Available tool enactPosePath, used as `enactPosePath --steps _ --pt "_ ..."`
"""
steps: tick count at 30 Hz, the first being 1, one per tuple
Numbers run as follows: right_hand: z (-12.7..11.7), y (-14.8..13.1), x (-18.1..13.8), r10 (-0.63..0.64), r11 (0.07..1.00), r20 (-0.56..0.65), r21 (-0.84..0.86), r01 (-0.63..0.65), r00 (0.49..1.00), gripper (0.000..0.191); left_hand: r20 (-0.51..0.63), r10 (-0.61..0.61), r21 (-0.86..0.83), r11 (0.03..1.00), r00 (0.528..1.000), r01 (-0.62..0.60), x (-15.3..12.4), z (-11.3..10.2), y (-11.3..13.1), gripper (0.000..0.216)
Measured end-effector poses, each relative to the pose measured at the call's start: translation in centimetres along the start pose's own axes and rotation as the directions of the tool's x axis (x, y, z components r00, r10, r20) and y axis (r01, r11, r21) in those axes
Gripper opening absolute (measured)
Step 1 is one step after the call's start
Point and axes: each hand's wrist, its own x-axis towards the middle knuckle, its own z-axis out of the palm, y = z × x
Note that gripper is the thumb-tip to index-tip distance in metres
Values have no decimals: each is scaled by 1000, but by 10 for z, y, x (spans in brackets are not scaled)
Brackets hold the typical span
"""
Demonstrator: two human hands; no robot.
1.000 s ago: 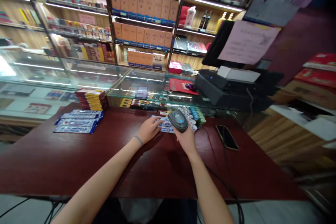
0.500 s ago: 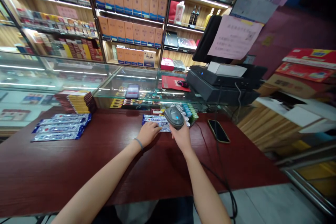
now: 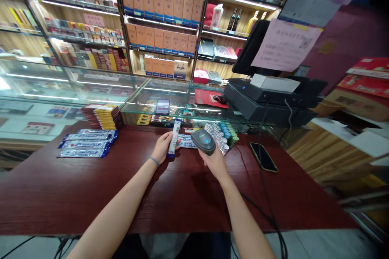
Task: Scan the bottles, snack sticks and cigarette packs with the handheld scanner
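Observation:
My left hand [image 3: 162, 147] is closed around a long, slim blue-and-white packet [image 3: 174, 135], held upright with its end raised above the table. In my right hand [image 3: 215, 162] is a dark handheld barcode scanner [image 3: 203, 141] with a blue light on top; its front points toward the packet. Between the two hands, similar packets [image 3: 187, 142] lie on the table, partly covered by the scanner. Farther left rests a fanned group of the same packets [image 3: 88, 143]. Right behind the scanner sit several small cylindrical packs [image 3: 223, 133] with silver, blue and green ends.
On the brown table [image 3: 170, 198] a phone [image 3: 263, 157] lies at right, near a black cable [image 3: 258, 204]. A stack of red and yellow packs [image 3: 101, 116] stands at the back left. Behind runs a glass counter [image 3: 139, 97] with a monitor [image 3: 252, 48] and mouse [image 3: 219, 99].
My left hand has lifted one packet off the group and turned it upright. The scanner stays in my right hand, close to the packets. The view has shifted slightly left.

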Motion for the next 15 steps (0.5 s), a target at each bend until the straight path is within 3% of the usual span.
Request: enactPosePath --steps 2,4,10,15 --pt "4 -1 -2 -19 1000 63 -16 20 998 56 23 -84 -138 987 996 86 1 -4 2 28" --pt "7 -3 -5 -21 998 119 -51 28 993 58 17 -95 -178 979 995 96 1 -6 1 28" --pt "13 -11 -7 12 993 176 -121 10 984 62 -6 -79 -178 981 997 77 6 -5 0 30" --pt "22 -28 -5 9 995 197 -101 12 980 53 9 -5 -166 986 1000 6 5 -12 19 38"
